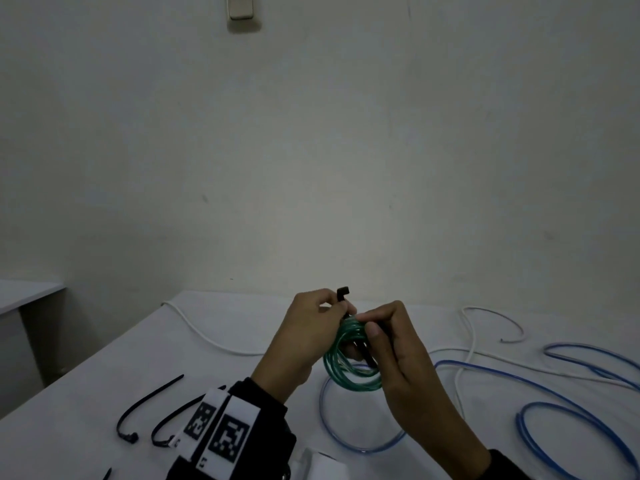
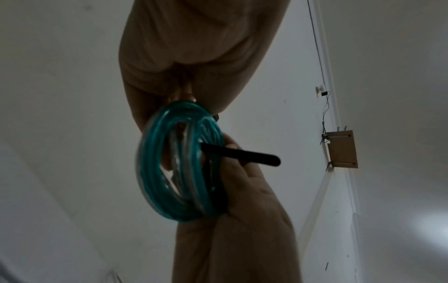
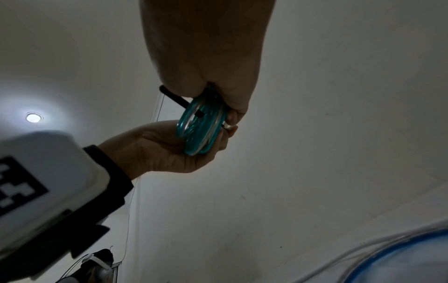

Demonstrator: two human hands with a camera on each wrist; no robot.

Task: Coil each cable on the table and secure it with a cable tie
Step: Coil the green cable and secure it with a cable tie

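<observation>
At the bottom of the head view, closest to the lens, a dark sleeve carries a white wrist block (image 1: 221,433) printed with 2 black-and-white square markers. Just above it the left hand (image 1: 301,341) is curled around the top of a green cable coil (image 1: 349,362), thumb and fingers pinching the head end of a black cable tie (image 1: 343,295) that sticks up above the knuckles. The right hand (image 1: 398,358) comes in from the lower right and pinches the strap of that same tie where it passes down through the middle of the coil. The coil is held in the air above the white table (image 1: 104,368), at the centre of the frame.

In the left wrist view the green cable coil (image 2: 179,162) appears edge-on, several turns thick, with the black cable tie (image 2: 242,156) poking out of its opening toward the right.

On the table at lower left lie 2 spare black ties (image 1: 145,410), both bent into open curves. A blue cable (image 1: 540,410) sprawls in loose loops across the lower right, and a white cable (image 1: 207,337) trails from the far left edge of the table toward the right, crossing the blue one. A pale wall fills the upper half of the frame.
</observation>
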